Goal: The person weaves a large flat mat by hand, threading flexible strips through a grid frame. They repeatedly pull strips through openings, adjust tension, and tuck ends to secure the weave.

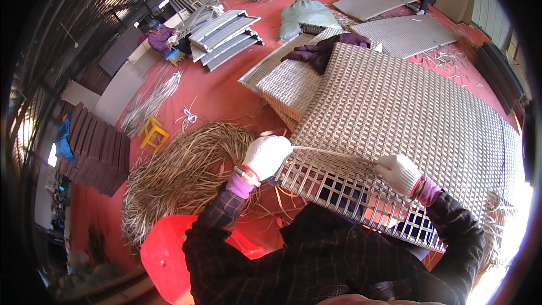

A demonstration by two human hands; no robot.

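Weaving seems to be the step in hand, with the left hand (268, 158) and right hand (398, 174) both clamping their fingers on a pale strip (330, 151) above the woven panel's (406, 107) open near part, so the next move likely calls for threading it under steady tension.

A weaving workshop — large woven panel (395, 96), heaped strips (175, 175), stacked frames (226, 36).

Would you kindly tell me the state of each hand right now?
Left hand: closed, holding a pale strip.
Right hand: closed, holding the same strip over the woven panel.
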